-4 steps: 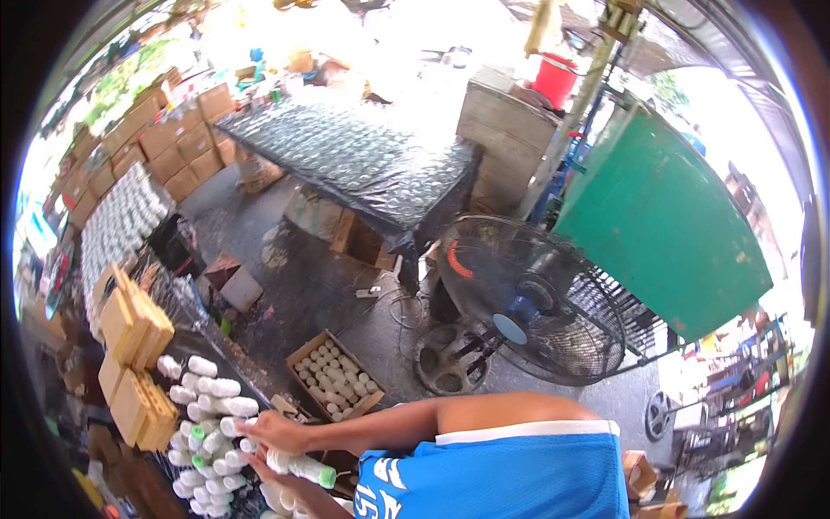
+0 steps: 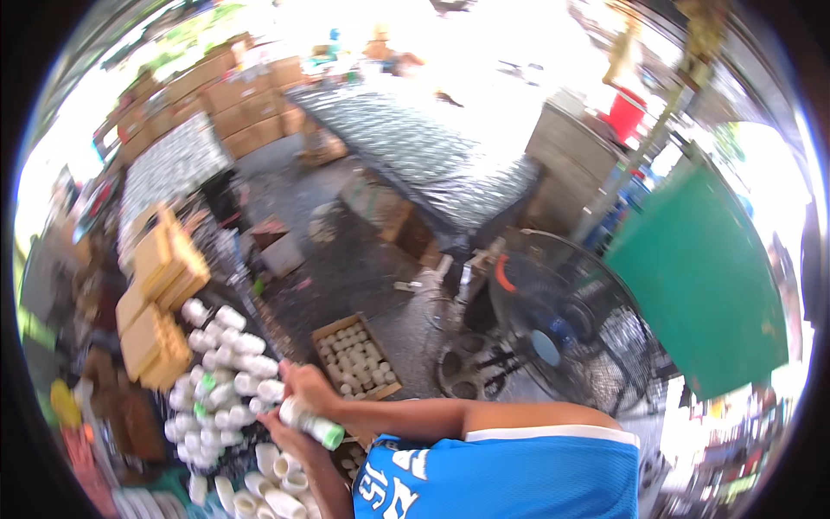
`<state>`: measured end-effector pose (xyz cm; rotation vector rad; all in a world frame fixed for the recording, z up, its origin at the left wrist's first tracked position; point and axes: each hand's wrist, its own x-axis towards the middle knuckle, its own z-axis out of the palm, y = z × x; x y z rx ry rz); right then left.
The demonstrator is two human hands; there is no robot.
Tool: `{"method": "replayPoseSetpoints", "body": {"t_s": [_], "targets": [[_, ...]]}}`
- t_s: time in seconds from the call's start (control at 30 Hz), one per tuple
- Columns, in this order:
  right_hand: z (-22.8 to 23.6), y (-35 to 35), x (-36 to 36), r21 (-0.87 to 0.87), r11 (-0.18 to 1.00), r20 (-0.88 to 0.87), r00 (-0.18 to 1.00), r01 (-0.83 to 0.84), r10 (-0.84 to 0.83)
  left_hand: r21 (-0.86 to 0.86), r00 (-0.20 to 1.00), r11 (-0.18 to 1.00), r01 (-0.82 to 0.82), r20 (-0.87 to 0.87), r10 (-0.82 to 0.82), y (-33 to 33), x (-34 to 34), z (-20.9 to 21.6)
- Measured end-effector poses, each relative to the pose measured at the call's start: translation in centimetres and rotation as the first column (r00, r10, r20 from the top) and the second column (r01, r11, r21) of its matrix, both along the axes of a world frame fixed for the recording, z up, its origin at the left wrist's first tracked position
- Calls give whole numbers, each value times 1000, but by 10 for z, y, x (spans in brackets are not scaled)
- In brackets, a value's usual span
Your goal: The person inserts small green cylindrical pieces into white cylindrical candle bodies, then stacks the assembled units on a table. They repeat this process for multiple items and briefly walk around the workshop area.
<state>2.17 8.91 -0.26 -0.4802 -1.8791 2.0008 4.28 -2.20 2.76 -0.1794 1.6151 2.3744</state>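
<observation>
The right hand and the left hand are placed close together, with their fingers pointed toward a pile of white bottles. One white bottle with a green end is seen between the two hands, and its green end is directed away from the fingers. By which hand this bottle is held cannot be told, because the picture is blurred; whether the fingers are spread or closed also cannot be told. The nearest bottles of the pile are located just beside the fingertips of both hands.

Yellow blocks are stacked beyond the pile, as seen from the fingers. Below the left fingers, hollow white pieces are gathered. A carton filled with white pieces is placed near the right hand, on its upper right. Farther to the right of the fingers, a fan is seen.
</observation>
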Motion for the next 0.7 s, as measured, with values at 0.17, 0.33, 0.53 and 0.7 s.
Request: {"method": "replayPoseSetpoints", "body": {"t_s": [0.17,0.33,0.53,0.7], "targets": [[33,-2,2,-396,881,-14,961,-258,275,170,988,978,-124,-65,137,7,13,20],[53,-39,17,-312,796,-154,854,-519,496,310,946,898,-312,16,323,-29,-11,-5],[40,-78,9,-193,702,-217,727,-686,651,117,867,864,-490,-33,497,-67,9,-5],[31,-108,11,-160,616,-181,637,-771,750,312,866,809,-498,138,481,-95,30,-1]]}}
